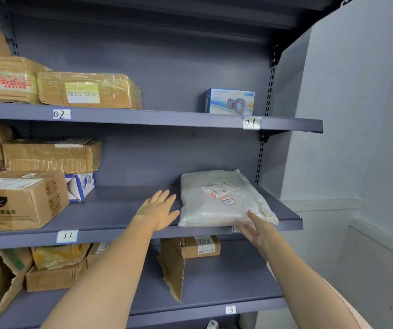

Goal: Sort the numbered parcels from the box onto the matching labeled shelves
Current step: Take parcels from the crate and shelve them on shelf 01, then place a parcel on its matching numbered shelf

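- The white plastic parcel [224, 198] lies flat on the right part of the middle shelf [119, 210], its near edge overhanging the front lip a little; a small sticker [228, 200] on top reads "12".
- The right hand [253, 230] is at the parcel's 5 o'clock corner: thumb laid on top of the wrap, the other fingers under the near edge, so the grip lightly pinches that corner.
- The left hand [158, 210] is at the parcel's 9 o'clock side, flat above the shelf with fingers straight and spread, grip wide, fingertips just beside the wrap; whether they touch it I cannot tell.
- A tag "11" [67, 236] sits on the front lip at the left hand's 7 o'clock; another tag is mostly hidden behind the right hand.
- Cardboard boxes [22, 200] are stacked at the shelf's 9 o'clock end.
- The upper shelf carries tags "02" [61, 114] and "01" [251, 123], and a blue speaker box [230, 101] stands above "01".
- The lower shelf's lip is tagged "13" [230, 309].
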`<state>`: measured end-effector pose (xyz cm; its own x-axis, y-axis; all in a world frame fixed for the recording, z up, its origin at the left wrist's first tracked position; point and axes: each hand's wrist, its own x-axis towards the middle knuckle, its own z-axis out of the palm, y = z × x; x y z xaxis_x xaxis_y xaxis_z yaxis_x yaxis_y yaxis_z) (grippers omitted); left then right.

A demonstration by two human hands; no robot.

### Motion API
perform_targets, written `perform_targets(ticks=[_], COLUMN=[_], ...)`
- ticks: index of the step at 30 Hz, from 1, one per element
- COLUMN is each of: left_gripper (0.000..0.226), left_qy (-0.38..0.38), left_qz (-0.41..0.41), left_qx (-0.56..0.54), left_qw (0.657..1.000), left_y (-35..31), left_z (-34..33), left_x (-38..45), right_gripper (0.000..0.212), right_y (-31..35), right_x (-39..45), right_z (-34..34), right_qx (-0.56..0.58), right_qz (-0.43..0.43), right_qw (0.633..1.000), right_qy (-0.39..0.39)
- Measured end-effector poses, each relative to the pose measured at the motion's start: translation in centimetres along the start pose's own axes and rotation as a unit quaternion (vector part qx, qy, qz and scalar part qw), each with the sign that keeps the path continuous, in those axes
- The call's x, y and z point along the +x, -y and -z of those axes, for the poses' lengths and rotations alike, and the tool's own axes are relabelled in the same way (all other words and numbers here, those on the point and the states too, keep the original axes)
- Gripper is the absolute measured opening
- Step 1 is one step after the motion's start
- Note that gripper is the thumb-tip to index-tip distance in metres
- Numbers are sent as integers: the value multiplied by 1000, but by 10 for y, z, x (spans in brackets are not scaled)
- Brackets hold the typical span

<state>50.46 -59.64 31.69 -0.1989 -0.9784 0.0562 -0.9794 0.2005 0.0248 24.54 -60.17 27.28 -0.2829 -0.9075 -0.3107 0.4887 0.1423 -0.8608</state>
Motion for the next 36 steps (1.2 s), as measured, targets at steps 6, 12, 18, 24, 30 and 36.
perform_targets(ticks=[6, 12, 18, 24, 30, 36], left_gripper=[60, 60, 61, 62, 62, 61], left_qy=[-7, -23, -11, 57, 102, 163], left_qz=[-50, -156, -297, -410, -482, -502], left_qx=[3, -3, -33, -48, -27, -4], left_qw=[999, 987, 954, 909, 870, 849], left_y=[-30, -98, -200, -312, -412, -475], left_z=[8, 6, -35, -79, -116, -177], left_x=[0, 5, -6, -26, -31, -18], right_gripper=[40, 50, 58, 62, 63, 61], right_y=[12, 14, 6, 1, 0, -38], right_x=[-27, -49, -84, -108, -115, -100], right_z=[26, 84, 188, 277, 366, 451], right_qx=[-51, -407, -652, -671, -634, -605], right_qz=[-9, 117, 110, 48, -11, -121], right_qw=[998, 892, 700, 672, 687, 701], right_qy=[-43, -156, -270, -310, -355, -357])
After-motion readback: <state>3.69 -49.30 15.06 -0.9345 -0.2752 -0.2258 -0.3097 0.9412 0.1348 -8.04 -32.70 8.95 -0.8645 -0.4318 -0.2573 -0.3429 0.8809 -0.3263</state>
